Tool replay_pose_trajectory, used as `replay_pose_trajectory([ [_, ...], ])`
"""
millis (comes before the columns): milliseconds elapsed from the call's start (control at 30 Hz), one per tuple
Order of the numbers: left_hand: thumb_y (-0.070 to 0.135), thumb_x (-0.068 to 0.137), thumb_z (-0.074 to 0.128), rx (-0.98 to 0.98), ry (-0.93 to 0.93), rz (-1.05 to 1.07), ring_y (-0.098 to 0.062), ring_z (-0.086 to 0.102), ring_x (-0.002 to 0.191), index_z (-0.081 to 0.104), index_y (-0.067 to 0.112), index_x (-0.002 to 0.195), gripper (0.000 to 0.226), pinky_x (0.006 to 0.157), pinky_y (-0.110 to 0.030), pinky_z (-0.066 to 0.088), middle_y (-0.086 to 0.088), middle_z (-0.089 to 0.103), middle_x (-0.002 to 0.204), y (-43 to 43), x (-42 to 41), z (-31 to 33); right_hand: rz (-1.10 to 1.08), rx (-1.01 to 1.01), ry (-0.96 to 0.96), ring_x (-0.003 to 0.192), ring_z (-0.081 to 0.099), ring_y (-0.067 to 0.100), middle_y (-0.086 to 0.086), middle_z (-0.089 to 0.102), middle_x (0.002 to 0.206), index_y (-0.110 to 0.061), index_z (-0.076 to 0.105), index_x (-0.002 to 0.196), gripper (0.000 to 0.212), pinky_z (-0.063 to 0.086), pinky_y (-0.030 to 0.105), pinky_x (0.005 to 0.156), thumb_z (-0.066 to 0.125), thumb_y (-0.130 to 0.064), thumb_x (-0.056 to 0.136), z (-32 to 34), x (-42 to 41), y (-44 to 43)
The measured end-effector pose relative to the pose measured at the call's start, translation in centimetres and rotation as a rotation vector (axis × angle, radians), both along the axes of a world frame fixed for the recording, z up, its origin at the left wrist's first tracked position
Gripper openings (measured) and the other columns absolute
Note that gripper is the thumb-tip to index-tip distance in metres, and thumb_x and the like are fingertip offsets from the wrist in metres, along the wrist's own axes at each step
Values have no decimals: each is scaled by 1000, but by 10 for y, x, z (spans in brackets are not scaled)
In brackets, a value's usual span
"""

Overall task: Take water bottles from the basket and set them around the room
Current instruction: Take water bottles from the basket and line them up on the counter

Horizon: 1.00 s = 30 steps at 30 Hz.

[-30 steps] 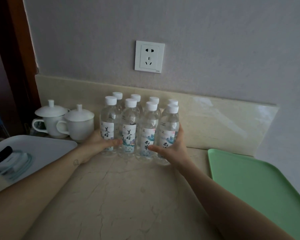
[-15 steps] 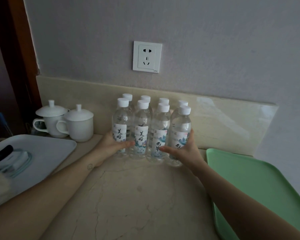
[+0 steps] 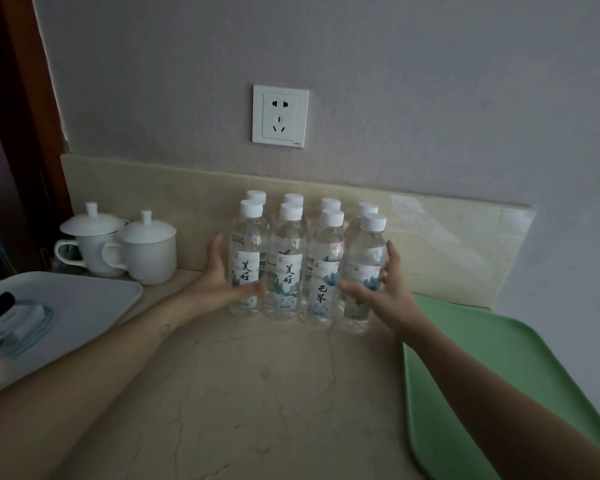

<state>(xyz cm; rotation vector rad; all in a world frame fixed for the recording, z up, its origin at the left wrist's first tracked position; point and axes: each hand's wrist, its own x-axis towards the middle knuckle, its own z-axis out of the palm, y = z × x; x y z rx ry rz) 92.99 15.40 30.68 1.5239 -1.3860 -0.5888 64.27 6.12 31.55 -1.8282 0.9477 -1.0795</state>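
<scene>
Several clear water bottles [image 3: 286, 268] with white caps and printed labels stand upright in two rows on the marble counter [image 3: 257, 393], close to the backsplash. My left hand [image 3: 219, 282] cups the leftmost front bottle, fingers along its side and thumb across its front. Against the rightmost front bottle [image 3: 362, 271] lies my right hand [image 3: 383, 289], in the same hold from the other side. Together the hands press the group between them. No basket is in view.
Two white lidded cups [image 3: 118, 245] stand left of the bottles. A white tray [image 3: 84, 306] holding a dark object and a cable lies at the left. A green tray [image 3: 499, 375] lies at the right. A wall socket [image 3: 280, 116] is above the bottles.
The group of bottles has slid to the right and nearer the backsplash, held between both hands. The bottles now stand slightly more spread apart.
</scene>
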Motion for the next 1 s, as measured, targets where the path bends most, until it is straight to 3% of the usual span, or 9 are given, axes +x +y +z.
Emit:
replay_pose_trajectory([
  [67,83,42,72,-136,-13,100,-16,27,142,1,31,150,139,114,-41,31,0,17,158,6,8,24,-117,-122,-37,126,48,22,5,42,143,-29,21,150,109,48,46,100,72,-67,62,23,-5,6],
  [167,68,63,67,-390,-166,131,-11,57,114,48,29,131,81,101,-35,47,-1,56,131,11,16,75,-201,-337,35,96,60,9,-4,61,109,-24,52,128,64,51,29,80,67,-60,77,67,-4,8],
  [233,56,73,70,-347,-399,71,-1,63,91,60,36,111,44,87,-30,52,10,66,106,14,13,107,-170,-366,206,83,62,8,-4,65,96,-24,63,113,43,51,26,71,69,-51,81,94,-4,7],
  [300,40,81,74,-250,-621,39,0,64,85,64,39,101,22,82,-30,52,11,69,102,14,9,126,-141,-396,421,81,63,11,-4,66,94,-24,67,109,38,46,24,67,73,-45,79,110,-6,6],
  [433,24,84,74,-173,-808,75,-13,65,94,67,22,116,33,86,-28,47,0,68,115,6,2,131,-126,-414,497,89,67,19,-1,70,100,-21,70,110,32,53,35,84,77,-30,80,120,-10,4],
  [533,24,87,71,-147,-856,76,-7,61,98,66,21,125,38,83,-21,38,5,68,122,3,2,132,-97,-402,493,93,66,22,2,70,106,-20,71,110,29,53,42,90,77,-22,81,121,-10,1],
  [667,27,87,69,-173,-899,125,-19,59,114,68,25,120,33,83,-23,34,6,67,123,5,0,132,-64,-402,500,94,66,22,2,68,109,-19,70,109,28,54,41,90,75,-15,82,123,-10,1],
  [867,26,87,69,-165,-866,150,-21,59,114,68,20,118,31,83,-25,35,1,67,123,6,-3,129,-51,-421,585,98,63,22,8,65,115,-19,65,116,33,50,32,84,73,-17,84,128,-9,5],
  [1000,43,88,66,-76,-944,120,-23,55,117,57,22,132,50,90,-31,40,-1,56,134,8,-16,140,10,-464,558,112,58,20,6,62,124,-18,56,130,47,47,31,92,70,-29,86,136,8,14],
])
